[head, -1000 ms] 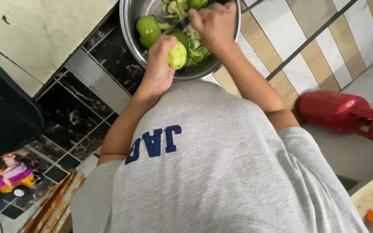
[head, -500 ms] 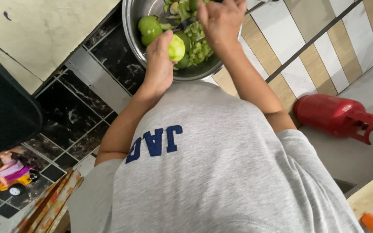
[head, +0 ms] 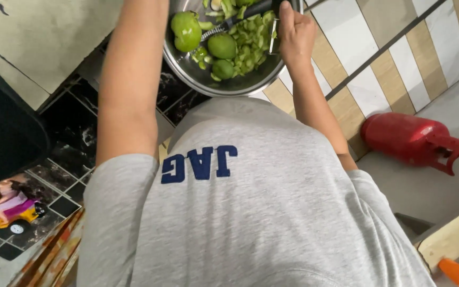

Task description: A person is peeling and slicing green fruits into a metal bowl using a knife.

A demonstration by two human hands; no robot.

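The right hand (head: 293,34) has its grip closed around a black-handled peeler (head: 251,13) over the far steel bowl (head: 224,85), which holds whole green fruits (head: 187,30) and pale green peelings (head: 248,50). The left forearm reaches past the frame's far edge, so that hand's grip cannot be told. A red gas cylinder (head: 413,141) lies on the floor to the right.

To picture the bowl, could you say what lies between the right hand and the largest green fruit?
Head view: between right hand and largest fruit, a dark-handled utensil and green cut pieces.

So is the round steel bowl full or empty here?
Partly full: the round steel bowl holds whole green fruits and a heap of green peelings, with bare metal showing near its lower rim.
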